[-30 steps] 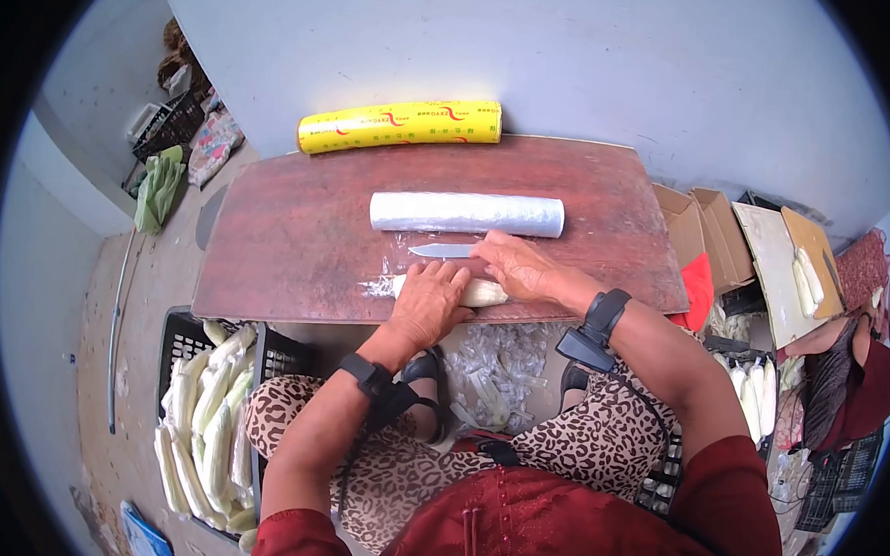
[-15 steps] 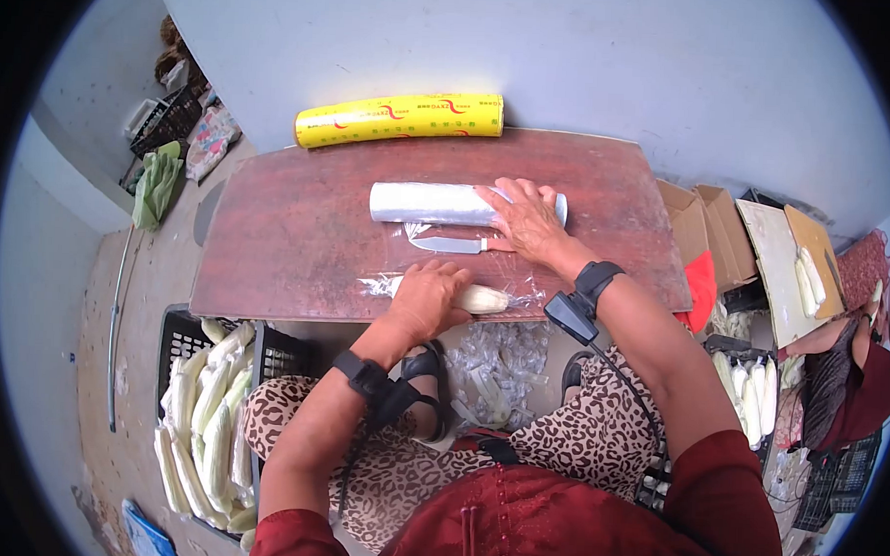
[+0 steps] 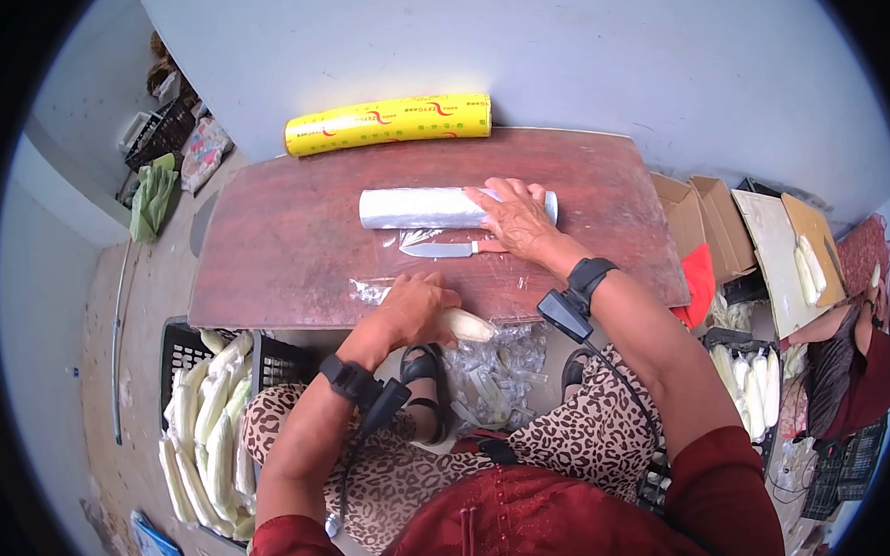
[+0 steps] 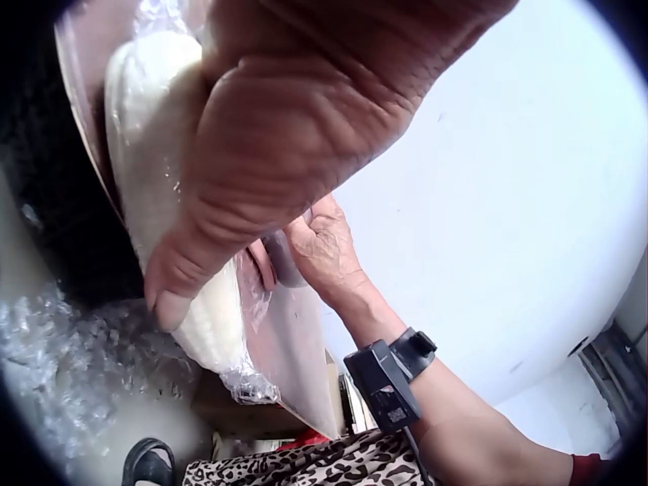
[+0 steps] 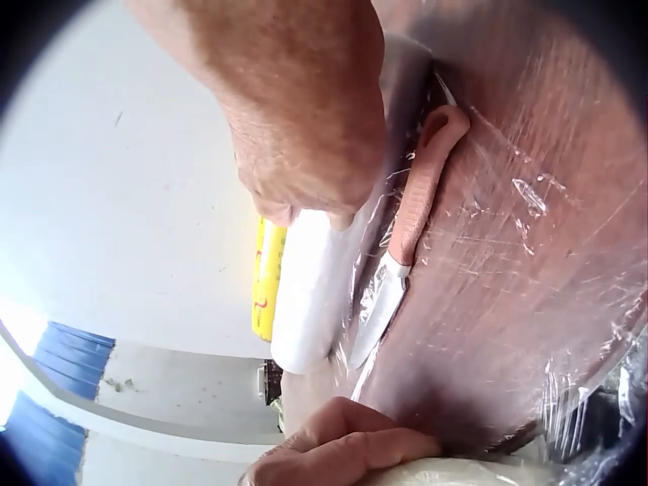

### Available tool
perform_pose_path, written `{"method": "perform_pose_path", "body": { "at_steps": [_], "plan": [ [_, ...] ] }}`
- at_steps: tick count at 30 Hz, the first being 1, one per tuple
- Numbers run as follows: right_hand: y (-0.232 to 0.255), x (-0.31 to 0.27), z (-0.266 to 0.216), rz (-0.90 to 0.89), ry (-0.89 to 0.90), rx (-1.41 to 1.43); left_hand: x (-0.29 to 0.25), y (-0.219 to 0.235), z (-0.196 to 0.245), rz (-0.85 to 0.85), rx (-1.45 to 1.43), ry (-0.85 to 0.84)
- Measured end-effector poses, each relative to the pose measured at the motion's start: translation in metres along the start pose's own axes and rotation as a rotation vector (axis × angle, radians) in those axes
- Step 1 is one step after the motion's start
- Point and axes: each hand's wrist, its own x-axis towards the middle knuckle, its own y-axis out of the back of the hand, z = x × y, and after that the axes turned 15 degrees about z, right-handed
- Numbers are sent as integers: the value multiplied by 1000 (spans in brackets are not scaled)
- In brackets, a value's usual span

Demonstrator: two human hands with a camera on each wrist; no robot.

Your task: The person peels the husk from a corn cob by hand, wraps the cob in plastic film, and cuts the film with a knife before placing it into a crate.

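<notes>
My left hand (image 3: 412, 308) grips a pale corn cob (image 3: 469, 326) in clear film at the table's front edge; in the left wrist view the thumb lies along the wrapped cob (image 4: 154, 122), film bunched at both ends. My right hand (image 3: 522, 219) rests over the right end of the white film roll (image 3: 418, 207), fingers bent over its top. Just in front of the roll lies a knife (image 3: 440, 249), blade to the left; the right wrist view shows its pinkish handle (image 5: 425, 172) beside the roll (image 5: 304, 294).
A yellow roll (image 3: 387, 126) lies at the table's back edge. Black crates of cobs stand at the left (image 3: 205, 426) and right (image 3: 745, 387). Crumpled film (image 3: 495, 378) lies on the floor between the feet. Cardboard boxes (image 3: 678, 213) and a red cloth (image 3: 697, 277) are at the right.
My right hand has moved from the knife handle up onto the white roll. My left hand has shifted the cob slightly toward me, over the table's front edge.
</notes>
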Motion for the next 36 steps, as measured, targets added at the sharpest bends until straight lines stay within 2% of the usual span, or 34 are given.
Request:
{"method": "perform_pose_path", "body": {
  "at_steps": [4,7,10,13,17,20,23,27,31,36],
  "plan": [
    [-2,0,1,3,17,-1,-2,2,-1,3,-19,-17],
    [-7,-1,2,14,24,-21,-5,-3,-6,132,-54,-7],
    [-7,-5,2,69,92,-71,-9,-4,-6,142,11,13],
    [-1,-5,-10,91,136,-71,-17,-10,-2,239,90,-48],
    [0,2,-24,143,115,-48,-20,-10,0,264,133,-102],
    [-1,13,-37,138,164,90,-20,-13,-1,288,152,-120],
    [-20,20,-59,170,292,208,-20,-16,-2,328,154,-130],
    [-39,27,-77,-42,319,317,-23,-20,-3,373,151,-133],
    [-38,37,-82,-60,433,218,-24,-15,1,280,162,-113],
    [-55,36,-81,-136,522,186,-27,-14,-4,331,104,-138]
  ]
}}
